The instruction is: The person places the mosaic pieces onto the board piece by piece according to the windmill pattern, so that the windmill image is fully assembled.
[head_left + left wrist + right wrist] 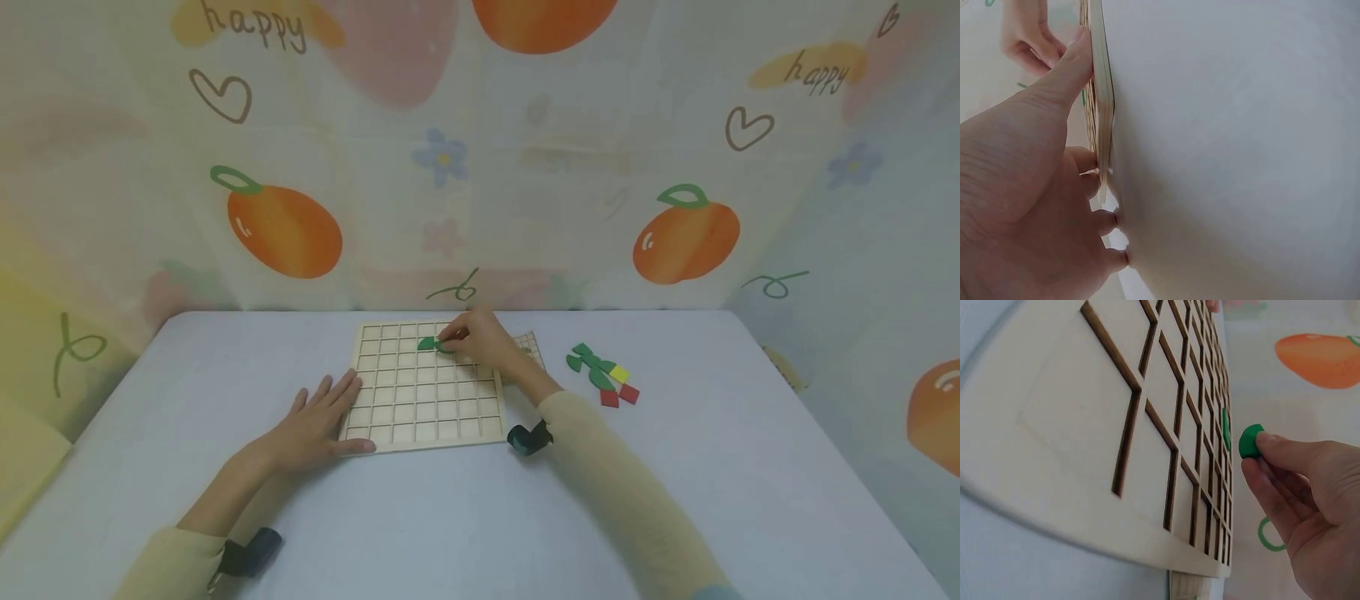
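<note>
A pale wooden grid board lies flat on the table, divided into square cells. My left hand rests at its left side, fingers spread, with the thumb along the near-left corner; the left wrist view shows the thumb over the board's edge. Over the board's far part, my right hand pinches a small green piece with a rounded side between thumb and fingertips. Just left of it, another green piece lies on the board.
Several loose green pieces lie on the table right of the board, with a yellow square and two red squares. A second, smaller gridded sheet or board is partly hidden behind my right forearm. A printed curtain hangs behind the table.
</note>
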The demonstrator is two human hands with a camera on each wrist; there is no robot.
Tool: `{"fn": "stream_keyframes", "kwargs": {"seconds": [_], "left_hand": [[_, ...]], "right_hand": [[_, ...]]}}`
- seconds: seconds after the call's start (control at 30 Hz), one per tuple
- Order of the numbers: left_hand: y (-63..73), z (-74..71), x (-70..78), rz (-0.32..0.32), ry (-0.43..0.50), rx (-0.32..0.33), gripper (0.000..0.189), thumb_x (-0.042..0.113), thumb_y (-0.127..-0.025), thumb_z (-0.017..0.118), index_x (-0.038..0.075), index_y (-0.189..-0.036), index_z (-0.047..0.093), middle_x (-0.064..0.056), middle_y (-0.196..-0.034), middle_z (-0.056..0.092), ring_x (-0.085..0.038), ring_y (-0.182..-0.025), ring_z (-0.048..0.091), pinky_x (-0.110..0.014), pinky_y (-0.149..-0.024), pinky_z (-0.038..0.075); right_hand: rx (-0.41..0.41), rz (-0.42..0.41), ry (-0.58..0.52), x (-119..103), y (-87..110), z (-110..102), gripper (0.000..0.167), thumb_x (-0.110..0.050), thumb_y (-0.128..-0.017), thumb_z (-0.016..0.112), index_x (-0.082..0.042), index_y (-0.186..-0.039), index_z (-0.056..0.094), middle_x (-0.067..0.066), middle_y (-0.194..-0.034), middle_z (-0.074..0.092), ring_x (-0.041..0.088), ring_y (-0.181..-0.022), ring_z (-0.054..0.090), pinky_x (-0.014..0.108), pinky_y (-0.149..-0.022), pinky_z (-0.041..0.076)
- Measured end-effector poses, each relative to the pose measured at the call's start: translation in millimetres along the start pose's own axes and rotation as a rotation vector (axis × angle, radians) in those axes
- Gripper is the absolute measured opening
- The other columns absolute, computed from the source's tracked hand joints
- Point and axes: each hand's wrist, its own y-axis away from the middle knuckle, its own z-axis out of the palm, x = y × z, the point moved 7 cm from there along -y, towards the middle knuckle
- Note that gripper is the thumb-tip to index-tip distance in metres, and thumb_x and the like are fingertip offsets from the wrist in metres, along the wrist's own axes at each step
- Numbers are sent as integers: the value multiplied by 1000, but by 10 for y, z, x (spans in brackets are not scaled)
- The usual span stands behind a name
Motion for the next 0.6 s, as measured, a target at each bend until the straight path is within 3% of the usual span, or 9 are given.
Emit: {"fn": "stream_keyframes", "kwargs": {"seconds": [0.3, 0.6], "left_hand": [[4, -9, 10, 6, 6, 6, 108, 62, -82, 67, -4, -153, 20, -23, -161, 12, -52, -144, 5, -71, -109, 0], [-11, 13, -4, 4, -2, 8, 108, 63, -82, 66, -4, -153, 20, -23, -161, 12, -52, -144, 5, -71, -109, 0]], "right_hand": [[2, 53, -30, 7, -44, 103, 15, -9, -88, 74, -3, -101, 76, 5, -95, 74, 13, -82, 66, 25, -80, 53], [1, 89, -73, -14, -50, 221, 12, -10, -88, 74, -3, -98, 77, 6, -98, 74, 13, -84, 66, 20, -71, 53]]}}
